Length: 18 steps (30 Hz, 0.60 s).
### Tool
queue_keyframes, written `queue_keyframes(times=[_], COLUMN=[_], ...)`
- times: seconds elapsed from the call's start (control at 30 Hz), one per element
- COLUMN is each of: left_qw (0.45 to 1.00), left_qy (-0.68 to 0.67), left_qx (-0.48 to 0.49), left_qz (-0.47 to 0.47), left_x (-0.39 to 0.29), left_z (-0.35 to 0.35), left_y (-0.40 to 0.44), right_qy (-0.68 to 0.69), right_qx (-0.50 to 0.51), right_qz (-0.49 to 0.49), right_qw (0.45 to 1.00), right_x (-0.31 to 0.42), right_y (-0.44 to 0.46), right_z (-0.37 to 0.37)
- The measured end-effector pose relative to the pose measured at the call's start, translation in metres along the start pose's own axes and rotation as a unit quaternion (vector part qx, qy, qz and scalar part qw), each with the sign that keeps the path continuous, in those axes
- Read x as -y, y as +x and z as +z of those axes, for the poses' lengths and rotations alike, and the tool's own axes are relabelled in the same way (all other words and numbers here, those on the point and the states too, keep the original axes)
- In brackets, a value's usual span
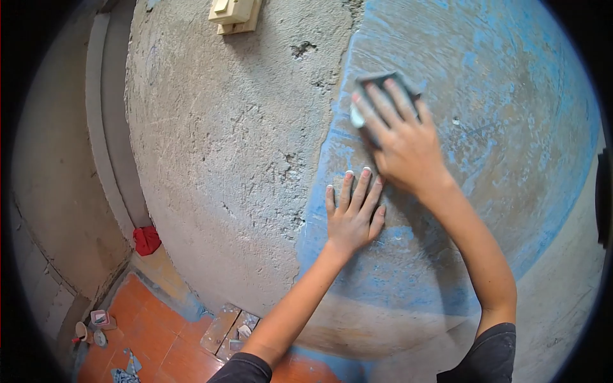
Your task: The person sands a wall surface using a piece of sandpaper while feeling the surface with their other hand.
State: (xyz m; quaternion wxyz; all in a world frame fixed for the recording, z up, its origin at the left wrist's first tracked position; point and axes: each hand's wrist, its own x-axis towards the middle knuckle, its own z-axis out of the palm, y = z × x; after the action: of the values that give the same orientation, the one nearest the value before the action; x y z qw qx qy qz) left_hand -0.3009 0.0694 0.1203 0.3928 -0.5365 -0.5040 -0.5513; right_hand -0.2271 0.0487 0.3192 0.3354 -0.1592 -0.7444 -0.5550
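My right hand (405,143) presses a dark sanding pad (389,83) flat on the wall, its fingers over the pad and slightly blurred. The wall beneath has patchy blue paint (479,83) with worn grey-brown areas. Lower and to the left, my left hand (354,220) lies with fingers spread on the painted part, near its left edge, and holds nothing. Rough bare plaster (223,147) covers the wall left of the blue paint.
A switch box (233,13) sticks out from the wall at the top. A red cloth (147,240) is at the lower left corner. On the orange floor (153,319) are wooden pieces (220,329), small containers (100,318) and scraps. A dark object (603,198) stands at the right edge.
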Motion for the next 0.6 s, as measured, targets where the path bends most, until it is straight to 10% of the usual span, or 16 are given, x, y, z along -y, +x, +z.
queue_keyframes(times=[0.6], left_qw=[1.0], left_qy=[-0.013], left_qx=[-0.019], left_qz=[0.002], left_x=[0.002], left_z=[-0.003], left_y=[0.002], right_qy=[0.01], right_qx=[0.014], right_qz=[-0.009], right_qw=[1.0], right_x=[-0.004], right_y=[0.013], right_z=[-0.005])
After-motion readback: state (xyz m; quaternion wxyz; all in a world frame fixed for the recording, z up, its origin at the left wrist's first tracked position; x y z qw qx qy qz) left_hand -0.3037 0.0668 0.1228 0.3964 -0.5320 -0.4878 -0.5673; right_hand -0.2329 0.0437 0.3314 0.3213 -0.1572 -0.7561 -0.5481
